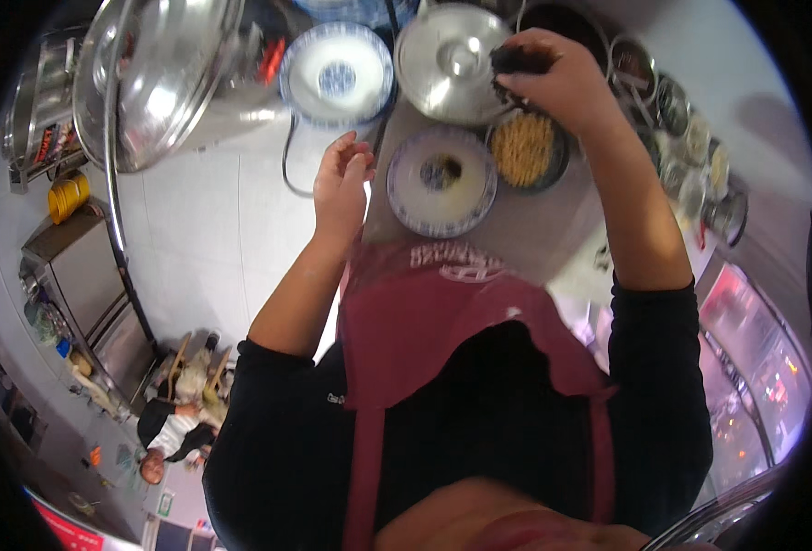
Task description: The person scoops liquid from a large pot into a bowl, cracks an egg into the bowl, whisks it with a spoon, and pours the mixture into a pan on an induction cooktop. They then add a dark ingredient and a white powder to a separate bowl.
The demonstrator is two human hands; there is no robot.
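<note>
My right hand is closed on a clump of dark, shredded-looking food, over the right edge of a round metal lid. Below it stands a bowl of small yellowish-brown pieces. A blue-and-white patterned bowl sits nearest my apron, with a little dark stuff and some liquid at its bottom. My left hand is raised to the left of that bowl, fingers loosely curled and holding nothing. Above my left hand is another blue-and-white bowl, with nothing seen in it.
Several small containers line the right side of the counter. At the upper left hangs or stands a large shiny metal lid or pan. A steel cabinet and a person are farther off at the left.
</note>
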